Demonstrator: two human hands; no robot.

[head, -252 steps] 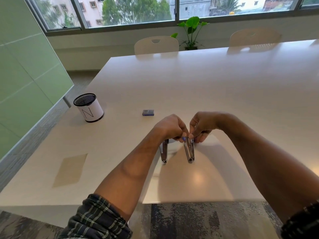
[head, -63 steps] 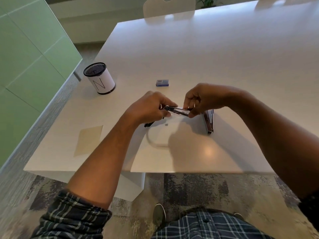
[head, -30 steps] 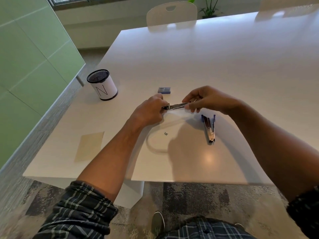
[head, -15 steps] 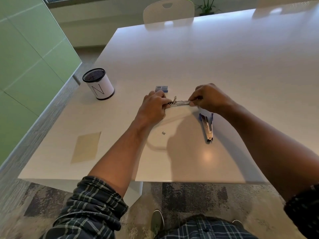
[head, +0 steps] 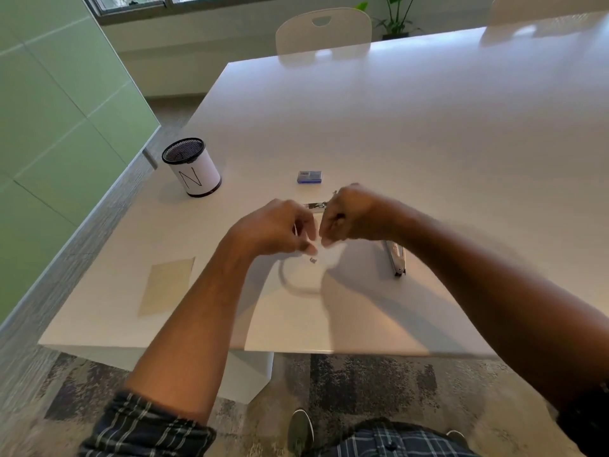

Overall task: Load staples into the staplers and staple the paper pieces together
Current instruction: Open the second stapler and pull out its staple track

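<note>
My left hand (head: 275, 230) and my right hand (head: 354, 214) hover close together over a white sheet (head: 329, 311), fingers curled, fingertips almost meeting. Both are blurred, and I cannot tell what they pinch. Just below the fingertips a small staple piece (head: 313, 259) lies on the sheet. A metal stapler (head: 314, 206) shows behind the hands, its right end hidden by my right hand. A second stapler (head: 396, 260) lies on the table under my right forearm. Further back is a small blue staple box (head: 309, 177).
A mesh pen cup (head: 192, 168) marked N stands at the left of the white table (head: 412, 133). A beige paper piece (head: 168, 285) lies near the front left edge. Chairs (head: 324, 29) stand at the far side and a green wall (head: 49, 127) is to the left.
Half a second ago both hands held the metal stapler between them. They have since dropped toward me and closed in over the small staple piece. The second stapler has not moved.
</note>
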